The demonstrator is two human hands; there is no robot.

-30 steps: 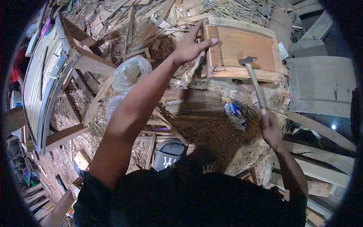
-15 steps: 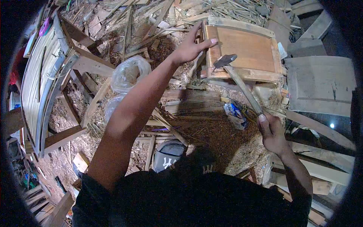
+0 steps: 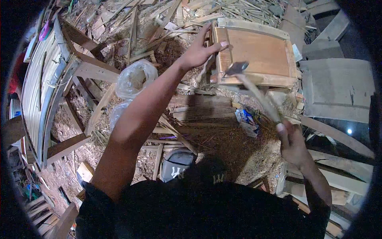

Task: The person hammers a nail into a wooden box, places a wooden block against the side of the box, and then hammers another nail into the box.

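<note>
My right hand [image 3: 293, 145] grips the hammer [image 3: 258, 93], its head now further left; my left hand [image 3: 195, 52] stays spread at the upper-right panel's [image 3: 258, 51] edge.

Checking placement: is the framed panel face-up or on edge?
Face-up: the panel shows its broad side from above, left hand on one end.

Uneven light is falling brightly on the wooden panel [image 3: 258, 51] while shadows are darkening the floor below. Motion is blurring the hammer [image 3: 254, 87], a small light [image 3: 349, 131] is glaring at right, and the wide lens is bending edges into black corners.
</note>
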